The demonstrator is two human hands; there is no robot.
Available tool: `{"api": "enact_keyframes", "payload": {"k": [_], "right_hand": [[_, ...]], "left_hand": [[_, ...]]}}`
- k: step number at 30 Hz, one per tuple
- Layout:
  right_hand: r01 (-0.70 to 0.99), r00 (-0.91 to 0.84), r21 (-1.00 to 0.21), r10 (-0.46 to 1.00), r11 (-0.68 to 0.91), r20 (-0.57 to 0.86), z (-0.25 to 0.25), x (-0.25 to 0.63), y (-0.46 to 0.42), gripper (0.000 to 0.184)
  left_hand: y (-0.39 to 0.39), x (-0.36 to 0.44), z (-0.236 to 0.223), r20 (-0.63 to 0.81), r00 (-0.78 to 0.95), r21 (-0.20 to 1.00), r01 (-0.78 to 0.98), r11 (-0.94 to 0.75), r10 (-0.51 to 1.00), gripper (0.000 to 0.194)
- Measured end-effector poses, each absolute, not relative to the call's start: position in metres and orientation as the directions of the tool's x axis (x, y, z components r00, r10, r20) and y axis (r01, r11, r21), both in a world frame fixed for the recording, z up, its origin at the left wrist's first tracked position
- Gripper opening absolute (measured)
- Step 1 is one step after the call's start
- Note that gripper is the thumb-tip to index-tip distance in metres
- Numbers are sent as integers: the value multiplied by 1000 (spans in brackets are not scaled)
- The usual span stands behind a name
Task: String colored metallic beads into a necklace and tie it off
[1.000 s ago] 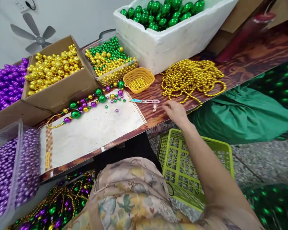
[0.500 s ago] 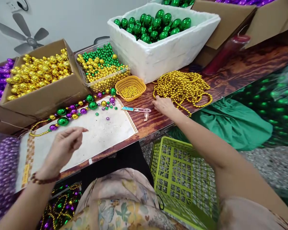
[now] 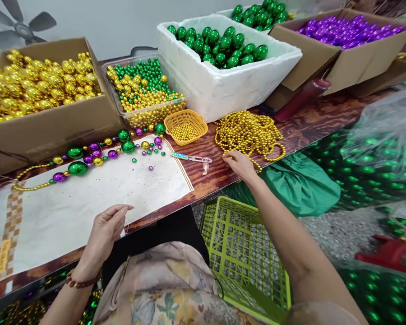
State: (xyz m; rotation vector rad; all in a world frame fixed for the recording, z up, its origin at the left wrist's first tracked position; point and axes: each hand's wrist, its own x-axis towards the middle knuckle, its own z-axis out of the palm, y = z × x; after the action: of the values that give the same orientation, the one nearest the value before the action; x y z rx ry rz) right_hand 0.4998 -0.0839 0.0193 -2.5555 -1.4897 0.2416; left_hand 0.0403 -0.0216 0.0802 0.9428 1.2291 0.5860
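My left hand (image 3: 110,223) is over the front edge of the white cloth (image 3: 98,194), thumb and forefinger pinched on a thin pale thread (image 3: 126,228). My right hand (image 3: 240,164) is at the near edge of a heap of gold bead strands (image 3: 246,133). Its fingers are drawn together; whatever is between the fingertips cannot be made out. A necklace of green, purple and gold beads (image 3: 77,168) lies along the back of the cloth, with a loop of small gold beads at its left. Blue-and-pink thread snips (image 3: 191,158) lie between my hands. Several loose small beads (image 3: 150,168) rest on the cloth.
Behind are a box of gold beads (image 3: 111,106), a clear bin (image 3: 149,118), a yellow basket (image 3: 189,141), a white foam box (image 3: 216,92) and a box of purple beads (image 3: 368,72). A red thread spool (image 3: 301,101) leans there. A green crate (image 3: 246,253) stands below the table.
My left hand has moved right and toward me, and the thread at its fingertips now shows. My right hand has shifted slightly right and toward me. The view has turned right.
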Motion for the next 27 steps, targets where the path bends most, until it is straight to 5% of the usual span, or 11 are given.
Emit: {"api": "enact_keyframes", "payload": {"k": [8, 16, 19, 23, 27], "right_hand": [[852, 280, -445, 958, -275, -57, 15, 453, -77, 22], [798, 473, -454, 879, -396, 65, 29, 440, -40, 27], [766, 461, -554, 879, -326, 121, 45, 407, -66, 27], [560, 379, -818, 918, -131, 113, 55, 337, -82, 24], [277, 353, -959, 934, -58, 46, 59, 270, -64, 24]], "left_hand": [[-24, 39, 59, -557, 253, 826, 71, 559, 791, 44], [-25, 58, 64, -507, 262, 852, 6, 524, 821, 40], [-25, 60, 59, -512, 278, 838, -47, 544, 813, 38], [-21, 67, 57, -500, 273, 824, -142, 549, 822, 35], [-12, 74, 61, -434, 239, 837, -249, 487, 868, 31]]}}
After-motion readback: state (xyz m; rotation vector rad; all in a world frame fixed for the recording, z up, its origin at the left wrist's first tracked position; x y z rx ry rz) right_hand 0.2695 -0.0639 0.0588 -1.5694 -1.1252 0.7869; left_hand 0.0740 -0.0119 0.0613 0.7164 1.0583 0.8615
